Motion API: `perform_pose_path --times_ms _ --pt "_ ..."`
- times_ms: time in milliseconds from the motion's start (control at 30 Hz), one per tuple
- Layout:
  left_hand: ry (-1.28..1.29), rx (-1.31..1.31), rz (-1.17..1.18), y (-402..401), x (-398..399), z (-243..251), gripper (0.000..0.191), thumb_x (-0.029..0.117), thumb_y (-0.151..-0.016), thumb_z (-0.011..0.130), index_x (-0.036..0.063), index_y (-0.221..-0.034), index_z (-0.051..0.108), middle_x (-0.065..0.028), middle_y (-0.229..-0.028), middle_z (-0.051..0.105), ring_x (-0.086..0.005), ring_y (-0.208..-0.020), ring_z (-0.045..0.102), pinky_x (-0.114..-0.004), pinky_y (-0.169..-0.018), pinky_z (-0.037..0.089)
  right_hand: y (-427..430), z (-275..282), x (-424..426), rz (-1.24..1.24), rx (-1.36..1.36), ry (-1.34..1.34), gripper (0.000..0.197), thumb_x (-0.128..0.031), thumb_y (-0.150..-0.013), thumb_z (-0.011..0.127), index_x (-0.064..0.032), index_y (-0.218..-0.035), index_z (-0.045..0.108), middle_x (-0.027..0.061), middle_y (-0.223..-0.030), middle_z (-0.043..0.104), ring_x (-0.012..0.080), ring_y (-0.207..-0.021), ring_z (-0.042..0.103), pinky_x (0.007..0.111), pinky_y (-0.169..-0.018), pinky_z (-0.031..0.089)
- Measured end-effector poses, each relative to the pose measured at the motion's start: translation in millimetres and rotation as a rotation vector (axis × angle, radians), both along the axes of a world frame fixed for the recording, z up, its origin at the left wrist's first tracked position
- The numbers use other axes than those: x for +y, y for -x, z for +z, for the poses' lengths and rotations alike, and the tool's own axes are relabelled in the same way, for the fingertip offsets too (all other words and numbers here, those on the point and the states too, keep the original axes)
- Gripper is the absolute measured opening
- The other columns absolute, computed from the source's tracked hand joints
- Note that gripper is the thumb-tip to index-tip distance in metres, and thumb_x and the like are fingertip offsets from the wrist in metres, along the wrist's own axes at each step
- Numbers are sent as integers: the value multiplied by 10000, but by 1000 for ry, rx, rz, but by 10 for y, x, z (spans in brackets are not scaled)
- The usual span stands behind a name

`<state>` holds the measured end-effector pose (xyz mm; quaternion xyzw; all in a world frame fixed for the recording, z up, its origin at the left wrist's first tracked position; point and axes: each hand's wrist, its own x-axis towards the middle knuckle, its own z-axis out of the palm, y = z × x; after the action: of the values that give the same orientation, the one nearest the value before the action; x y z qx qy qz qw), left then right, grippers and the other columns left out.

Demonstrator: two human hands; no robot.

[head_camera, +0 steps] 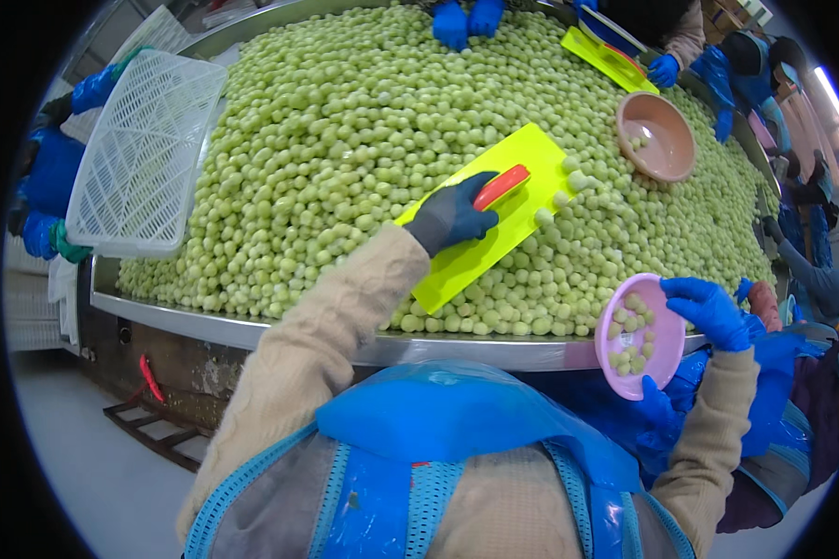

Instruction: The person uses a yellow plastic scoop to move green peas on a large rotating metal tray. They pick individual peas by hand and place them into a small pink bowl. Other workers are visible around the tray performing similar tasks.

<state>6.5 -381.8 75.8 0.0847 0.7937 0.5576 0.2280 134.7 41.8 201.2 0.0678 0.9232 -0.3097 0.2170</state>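
My left hand point(458, 213), in a dark glove, grips the red handle point(501, 187) of a yellow-green plastic float point(475, 258). The float's flat plate lies tilted across a deep heap of round, pale green grape-like fruits point(307, 168). A few larger-looking fruits point(575, 175) sit by the plate's right edge. In a blue glove, my right hand point(710, 307) holds the rim of a pink bowl point(661, 349) over the near edge of the table. Several fruits point(631, 328) lie in the tipped bowl. Another blue-gloved hand point(657, 405) is at its lower rim; whose it is I cannot tell.
The fruit fills a metal-rimmed table point(238, 334). A peach-coloured basin point(675, 150) rests on the heap. At left a person holds a white slatted crate point(147, 147). Across the table are blue-gloved hands point(461, 24) and another yellow-green float point(605, 59). Other people stand at right.
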Motion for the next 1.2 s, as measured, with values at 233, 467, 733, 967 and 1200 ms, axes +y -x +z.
perform_pose_path --times_ms 233,467,733,967,1200 --pt "447 165 -18 109 -1522 1101 672 171 -849 703 135 -1489 504 -80 -850 726 -124 -629 673 -287 -630 575 -475 -514 -1493 602 429 110 323 -159 -845 750 -104 -1162 728 124 -946 701 302 -853 678 402 -752 537" --pt "1111 7 33 -168 -2845 1974 587 106 -844 655 150 -1424 576 -121 -1037 731 -236 -824 698 -365 -803 554 -790 -1167 -2171 571 297 112 300 -244 -893 708 -116 -1163 719 116 -974 696 309 -909 668 421 -806 528" --pt "1154 418 -359 -157 -3058 1391 573 156 -798 689 151 -1366 615 -203 -1099 711 -372 -1002 684 -450 -885 533 -794 -1354 -2259 379 344 281 295 -187 -916 670 -85 -1191 705 150 -968 677 352 -901 651 444 -783 520" --pt "1129 244 -507 196 -2465 404 621 160 -779 640 172 -1397 581 -198 -1026 716 -370 -942 690 -465 -842 535 -911 -1542 -2302 162 299 369 269 -181 -957 657 -89 -1203 718 165 -1145 710 344 -1082 668 420 -961 513" --pt "960 119 -51 427 -2818 1847 652 143 -814 737 129 -1438 548 -132 -913 717 -193 -673 697 -336 -655 584 -907 -1603 -2259 13 136 516 283 -155 -958 658 -79 -1225 713 161 -1152 722 310 -1088 685 388 -974 514"
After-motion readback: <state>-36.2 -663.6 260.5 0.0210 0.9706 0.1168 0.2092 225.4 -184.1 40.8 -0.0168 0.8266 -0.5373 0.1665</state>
